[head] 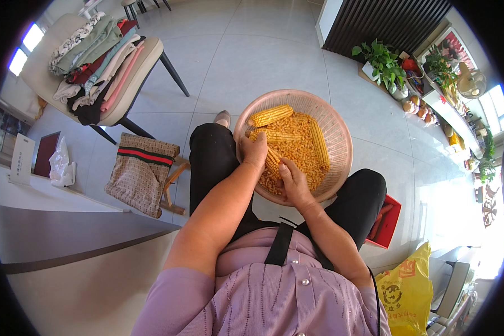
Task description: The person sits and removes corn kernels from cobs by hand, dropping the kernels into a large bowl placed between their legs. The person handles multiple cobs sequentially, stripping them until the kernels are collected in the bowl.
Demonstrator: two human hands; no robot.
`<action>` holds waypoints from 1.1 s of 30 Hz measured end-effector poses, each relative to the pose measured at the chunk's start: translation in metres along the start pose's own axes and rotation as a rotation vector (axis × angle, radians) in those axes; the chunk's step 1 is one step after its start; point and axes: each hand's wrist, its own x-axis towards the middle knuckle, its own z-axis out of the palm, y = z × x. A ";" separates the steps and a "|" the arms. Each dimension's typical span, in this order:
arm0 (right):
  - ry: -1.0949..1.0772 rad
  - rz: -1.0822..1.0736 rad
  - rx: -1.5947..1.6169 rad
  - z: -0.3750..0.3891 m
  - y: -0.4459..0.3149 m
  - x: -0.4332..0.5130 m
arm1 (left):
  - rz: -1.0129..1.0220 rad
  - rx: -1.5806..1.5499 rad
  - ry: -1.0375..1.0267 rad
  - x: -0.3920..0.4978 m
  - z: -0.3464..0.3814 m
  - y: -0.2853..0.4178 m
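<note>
Between the knees rests a round pink plastic basket [345, 138] with loose yellow corn kernels [300, 147] in it. My left hand [255, 149] and my right hand [293, 180] hold one corn cob [273, 161] between them, over the kernels. Beside my left hand, just above its fingers, a second cob [279, 136] lies across the pile; whether the fingers touch it I cannot tell. A third cob [272, 115] lies near the far left of the basket, and another [319, 145] leans along the right side of the kernels.
Folded clothes lie on a beige chair [151, 46] at upper left. Below it is a patterned cloth-covered stool [145, 174] with wooden legs. A red box [395, 222] stands beside the right knee, with a yellow bag [407, 294] nearer. Potted plants [384, 63] line the right side.
</note>
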 end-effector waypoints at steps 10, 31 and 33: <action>0.176 -0.195 -0.188 0.000 0.022 0.005 | -0.077 0.207 -0.078 0.007 0.001 -0.006; -0.144 0.222 0.339 -0.018 -0.008 -0.001 | 0.066 -0.113 0.067 -0.010 -0.003 0.014; -0.128 0.219 0.329 -0.018 -0.006 0.001 | 0.080 -0.093 0.072 -0.015 -0.002 0.017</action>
